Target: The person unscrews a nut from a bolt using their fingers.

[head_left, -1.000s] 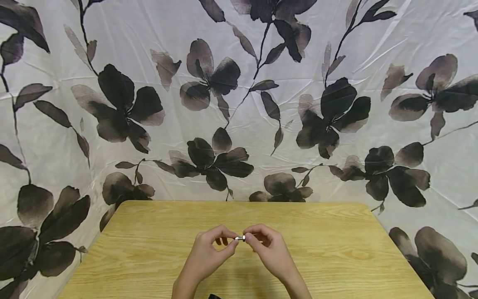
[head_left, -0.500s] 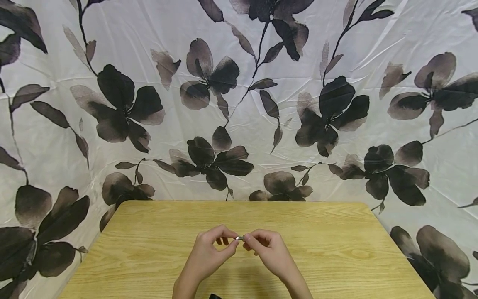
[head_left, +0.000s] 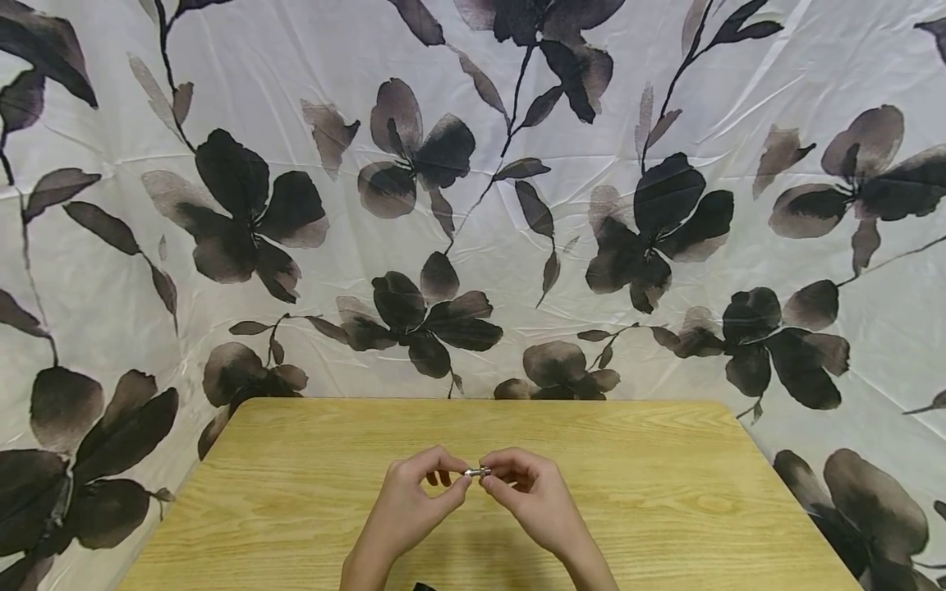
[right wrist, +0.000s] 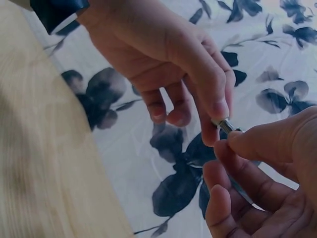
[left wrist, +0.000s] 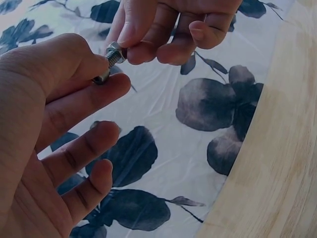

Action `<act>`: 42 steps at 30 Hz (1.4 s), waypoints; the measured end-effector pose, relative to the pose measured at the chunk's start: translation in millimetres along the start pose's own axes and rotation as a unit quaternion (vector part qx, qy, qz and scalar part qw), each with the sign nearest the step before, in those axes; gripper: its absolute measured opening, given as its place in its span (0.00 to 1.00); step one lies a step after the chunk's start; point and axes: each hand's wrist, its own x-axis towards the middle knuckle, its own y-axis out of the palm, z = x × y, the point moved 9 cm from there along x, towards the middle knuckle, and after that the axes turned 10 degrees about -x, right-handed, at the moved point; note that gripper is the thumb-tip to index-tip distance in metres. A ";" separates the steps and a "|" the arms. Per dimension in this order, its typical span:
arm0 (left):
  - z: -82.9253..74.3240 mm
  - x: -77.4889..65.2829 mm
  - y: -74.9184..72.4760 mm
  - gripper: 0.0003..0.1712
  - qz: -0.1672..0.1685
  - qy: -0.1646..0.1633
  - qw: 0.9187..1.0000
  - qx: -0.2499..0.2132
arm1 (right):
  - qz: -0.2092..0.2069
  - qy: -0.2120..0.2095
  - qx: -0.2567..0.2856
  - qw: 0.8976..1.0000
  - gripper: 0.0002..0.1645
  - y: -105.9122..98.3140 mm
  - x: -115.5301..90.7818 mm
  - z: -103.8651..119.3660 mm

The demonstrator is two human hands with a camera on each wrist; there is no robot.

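Above the table, a small metal bolt [left wrist: 113, 58] spans the gap between both hands. Its head end is pinched by the thumb and index finger of my left hand [head_left: 410, 501]; the left wrist view shows the other left fingers loosely bent below. A hex nut [left wrist: 116, 47] sits on the threaded shank at the far end. My right hand [head_left: 535, 501] has its thumb and index finger at the nut, pinching it from the side in the left wrist view. In the right wrist view, the bolt's threads [right wrist: 227, 125] show between the two hands' fingertips, and the nut is mostly hidden.
Below the hands lies a wood-grain table [head_left: 296, 492]. A white cloth with dark flowers [head_left: 554, 246] hangs behind it and at the sides. A dark band [right wrist: 57, 10] is around the left wrist. Something small and black [head_left: 424, 587] shows at the bottom edge of the head view.
My right thumb and fingers have shifted at the nut, covering it half a second ago and leaving more of it visible now. The left hand stays in place with the bolt.
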 end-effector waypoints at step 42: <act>-5.2 1.5 3.1 0.16 -0.016 0.026 1.000 0.003 | 0.012 0.017 0.019 1.000 0.13 -3.0 0.5 -4.1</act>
